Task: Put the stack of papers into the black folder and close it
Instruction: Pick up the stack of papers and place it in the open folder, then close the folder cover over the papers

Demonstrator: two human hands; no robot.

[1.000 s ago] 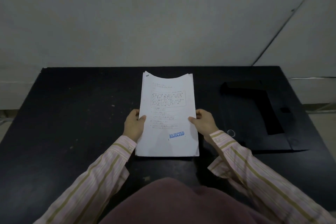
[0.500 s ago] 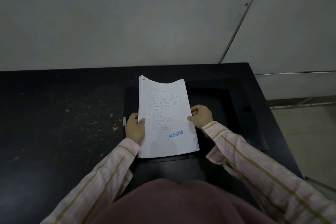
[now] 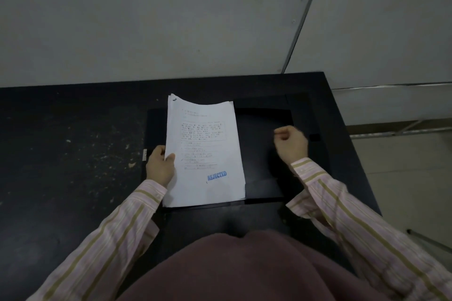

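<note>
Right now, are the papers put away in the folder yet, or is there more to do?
Partly. Done: the white stack of papers stamped REJECTED lies on the open black folder on the black table. In hand: the left hand holds the stack's left edge; the right hand is off the paper, curled over the folder's right half. Left: close the folder, which lies open.

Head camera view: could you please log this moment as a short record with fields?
surface: black table
papers: white printed paper stack, blue REJECTED stamp, lying on the open black folder
left hand: grips the stack's left edge
right hand: off the papers, loosely curled over the folder's right side
folder state: not yet closed
</note>
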